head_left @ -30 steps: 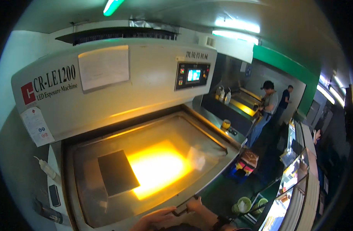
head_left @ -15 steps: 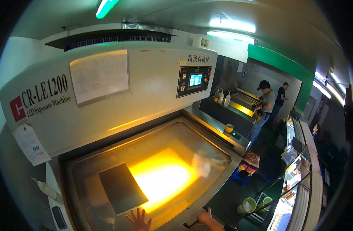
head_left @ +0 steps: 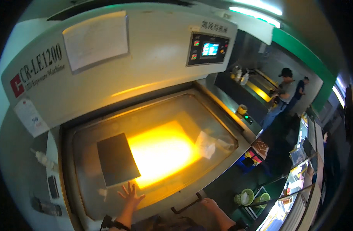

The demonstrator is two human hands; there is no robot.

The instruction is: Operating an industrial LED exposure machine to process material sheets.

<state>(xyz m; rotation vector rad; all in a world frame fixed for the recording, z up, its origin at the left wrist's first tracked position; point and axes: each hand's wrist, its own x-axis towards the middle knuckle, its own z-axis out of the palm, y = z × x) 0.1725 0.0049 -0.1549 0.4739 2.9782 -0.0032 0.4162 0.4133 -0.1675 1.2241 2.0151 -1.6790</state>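
1. At five o'clock from the dark sheet, the left hand is splayed.
2. The sheet lies on the machine bed, nine o'clock from the yellow glow.
3. Whether the right hand grips the nearby handle cannot be told.

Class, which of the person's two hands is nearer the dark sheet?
The left hand, spread open beside the dark sheet; the right hand is farther off, by the handle.

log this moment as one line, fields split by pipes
left hand: open, fingers spread, near dark rectangular sheet | right hand: beside front handle, grip unclear | machine bed: glowing yellow
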